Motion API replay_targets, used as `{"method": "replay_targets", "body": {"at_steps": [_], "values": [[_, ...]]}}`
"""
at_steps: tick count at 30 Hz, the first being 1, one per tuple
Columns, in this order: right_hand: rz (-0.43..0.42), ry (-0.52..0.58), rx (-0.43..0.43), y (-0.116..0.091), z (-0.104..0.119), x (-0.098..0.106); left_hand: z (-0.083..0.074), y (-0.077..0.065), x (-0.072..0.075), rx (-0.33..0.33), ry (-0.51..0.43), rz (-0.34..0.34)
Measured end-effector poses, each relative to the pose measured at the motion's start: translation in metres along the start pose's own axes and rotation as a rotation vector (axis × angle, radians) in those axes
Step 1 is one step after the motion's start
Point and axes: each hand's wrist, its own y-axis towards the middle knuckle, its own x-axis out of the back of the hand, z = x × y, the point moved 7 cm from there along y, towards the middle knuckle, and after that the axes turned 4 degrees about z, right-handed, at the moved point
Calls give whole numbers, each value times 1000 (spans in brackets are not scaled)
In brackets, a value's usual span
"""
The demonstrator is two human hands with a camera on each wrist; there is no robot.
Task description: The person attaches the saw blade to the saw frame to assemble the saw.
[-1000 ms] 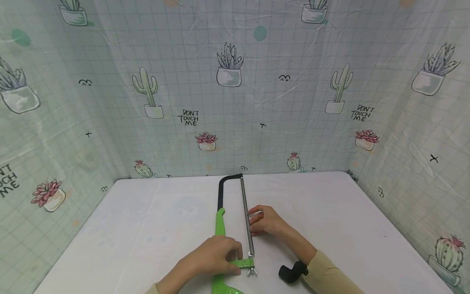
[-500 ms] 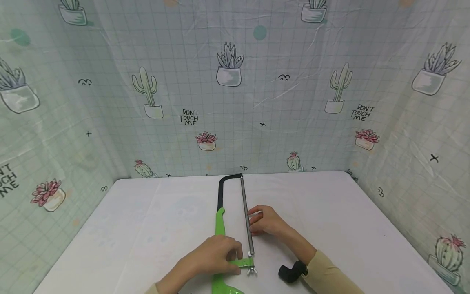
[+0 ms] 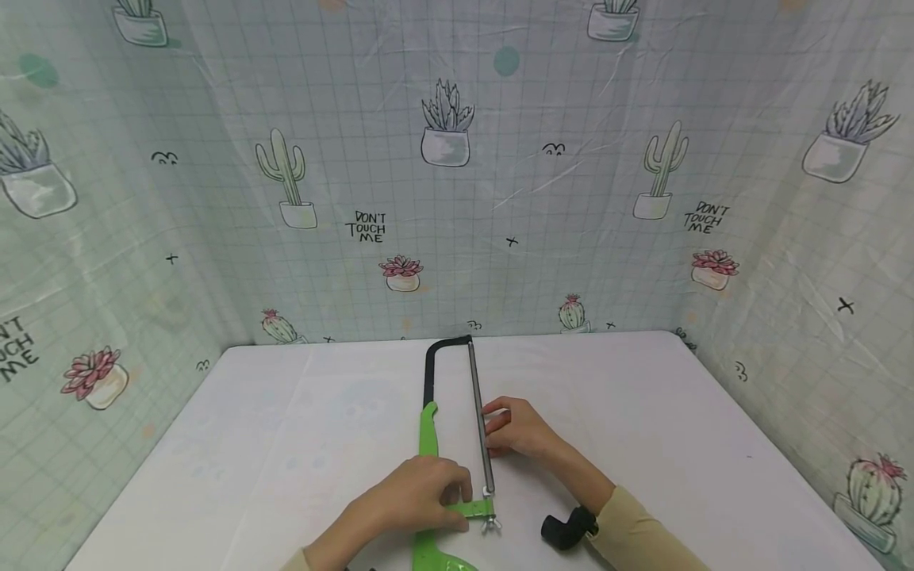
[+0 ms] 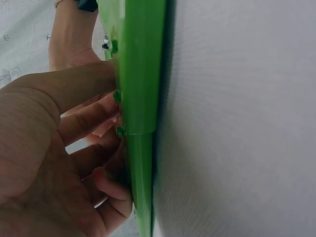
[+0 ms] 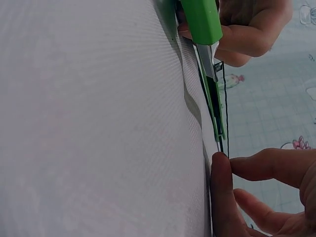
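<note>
A hacksaw [image 3: 428, 432] with a green handle and a black front frame lies on the white table, its far end pointing away from me. Its grey blade [image 3: 475, 381] runs along the right side, down to a wing nut [image 3: 490, 525] at the near end. My left hand [image 3: 420, 493] grips the green near part of the frame, thumb and fingers curled about the crosspiece. With bent fingers, my right hand [image 3: 521, 428] pinches the middle of the blade from the right. In the right wrist view, the blade's thin line passes between thumb [image 5: 222, 170] and forefinger [image 5: 266, 163].
The white table [image 3: 300, 428] spreads to both sides of the saw. A cloth wall [image 3: 357, 103] printed with cacti stands behind it and along both sides. A black wrist-worn device [image 3: 569, 530] sits at my right wrist, just above the tabletop.
</note>
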Motion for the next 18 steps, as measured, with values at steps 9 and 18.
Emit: {"method": "replay_targets", "body": {"at_steps": [9, 18], "values": [[20, 14, -2, -1, 3, -1, 2, 1, 1, -6, 1, -3], [45, 72, -6, 3, 2, 0, 2, 1, 4, -9, -8, 1]]}}
